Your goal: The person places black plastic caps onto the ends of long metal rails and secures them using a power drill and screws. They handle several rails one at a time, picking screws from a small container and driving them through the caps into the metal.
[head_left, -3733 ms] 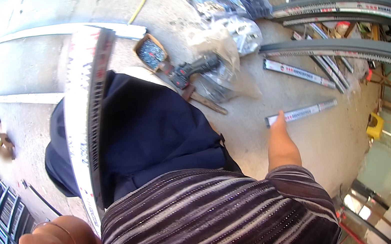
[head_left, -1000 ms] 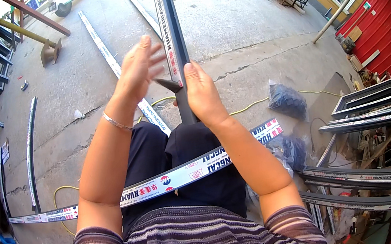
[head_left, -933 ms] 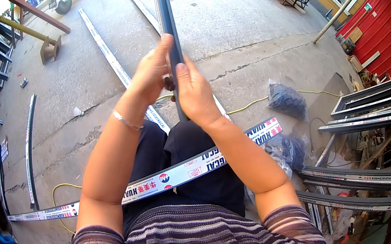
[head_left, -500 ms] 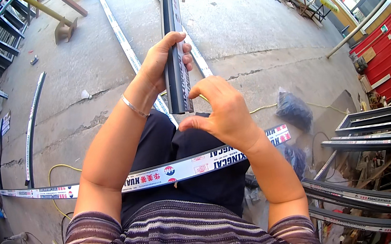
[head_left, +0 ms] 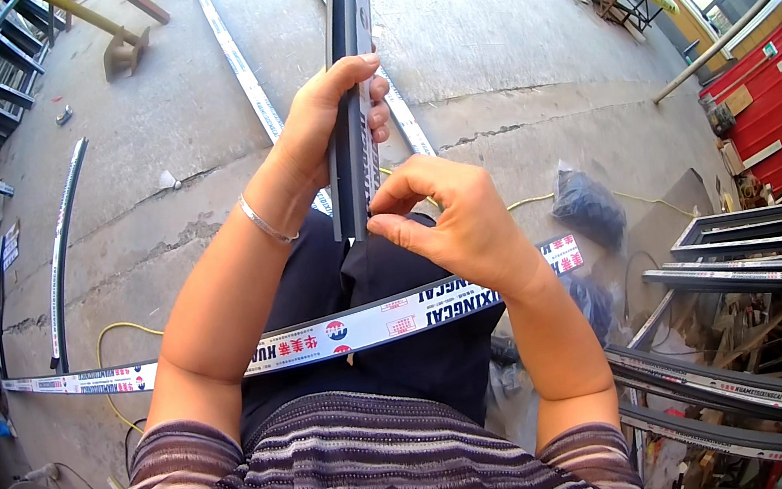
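My left hand (head_left: 332, 117) is wrapped around a dark grey metal profile (head_left: 350, 185) with printed film along its right face. The profile points away from me, and its near end hangs above my lap. At that end my right hand (head_left: 452, 210) has thumb and forefinger drawn together in a pinch against the right edge. Whatever lies between those fingertips is too small to make out. Across my lap rests another long profile (head_left: 373, 329), covered in white printed film and passing under both forearms.
Further film-covered profiles (head_left: 238, 65) lie on the concrete floor ahead, with another (head_left: 67, 242) at the left. Stacked frames (head_left: 744, 235) stand at the right beside a dark plastic bag (head_left: 587, 200). A yellow cable (head_left: 111, 332) crosses the floor. A yellow pole (head_left: 90, 21) stands far left.
My right thumb and forefinger have gone from spread apart to pinched at the profile's near end. That end has swung slightly left and toward me, with my left hand still around it.
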Demonstrator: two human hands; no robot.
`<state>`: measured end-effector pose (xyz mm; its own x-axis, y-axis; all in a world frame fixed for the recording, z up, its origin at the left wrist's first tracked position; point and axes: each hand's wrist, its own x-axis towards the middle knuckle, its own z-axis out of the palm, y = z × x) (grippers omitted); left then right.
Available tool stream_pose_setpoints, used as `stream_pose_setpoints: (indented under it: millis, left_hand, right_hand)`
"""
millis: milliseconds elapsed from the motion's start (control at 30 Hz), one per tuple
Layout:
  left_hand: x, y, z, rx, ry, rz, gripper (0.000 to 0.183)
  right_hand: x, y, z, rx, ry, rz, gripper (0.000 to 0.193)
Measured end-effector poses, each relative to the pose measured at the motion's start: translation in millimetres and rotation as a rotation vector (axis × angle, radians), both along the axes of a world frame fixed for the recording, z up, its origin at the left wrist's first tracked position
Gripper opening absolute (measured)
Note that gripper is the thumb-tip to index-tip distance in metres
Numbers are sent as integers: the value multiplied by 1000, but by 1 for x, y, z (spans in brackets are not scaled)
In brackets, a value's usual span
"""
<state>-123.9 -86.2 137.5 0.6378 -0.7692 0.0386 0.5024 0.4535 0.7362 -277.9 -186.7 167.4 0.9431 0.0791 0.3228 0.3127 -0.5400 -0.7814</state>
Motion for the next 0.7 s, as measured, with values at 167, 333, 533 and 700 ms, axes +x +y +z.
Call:
stream_pose_setpoints:
  millis: [167,333,533,700]
  left_hand:
    - [-1,0,2,-14,-3,56,37]
    - [-2,3,-3,-24,44,34,47]
    - [-6,5,-4,-27,114,65,28]
    - [-6,1,-2,-6,71,80,30]
  right_hand:
    - [-4,-2,-3,58,-6,-42,15]
    - [-3,-2,-6,51,-18,-28,15]
    - [-2,2,-13,52,-68,-17,13]
    - [-4,4,-22,-23,-192,-70,11]
